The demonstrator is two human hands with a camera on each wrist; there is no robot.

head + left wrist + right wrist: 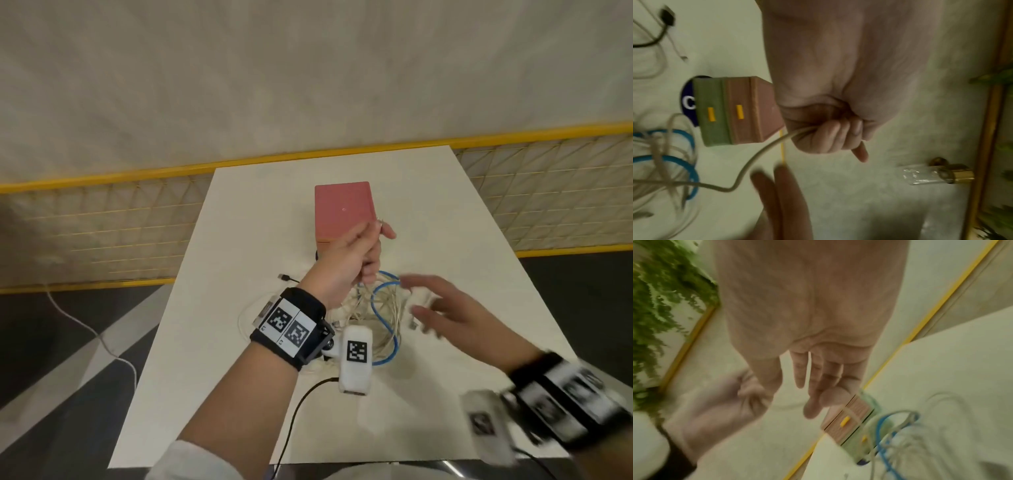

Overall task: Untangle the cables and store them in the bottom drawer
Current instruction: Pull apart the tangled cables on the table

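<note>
A tangle of white cables (376,308) with a blue cable (378,294) looped through it lies mid-table in front of a small drawer box (342,209), pink on top, green at the bottom (712,112), with yellow handles. My left hand (359,253) is raised above the tangle and grips one white cable (760,152) in its fist. My right hand (442,305), blurred, hovers to the right of the tangle with fingers (813,378) spread and holds nothing. Both drawers look closed.
A black cable end (286,277) lies left of the tangle on the white table (462,240). A dark round label (687,100) sits under the box. A yellow-framed mesh fence (102,219) runs behind the table; another white cable (92,332) trails on the floor.
</note>
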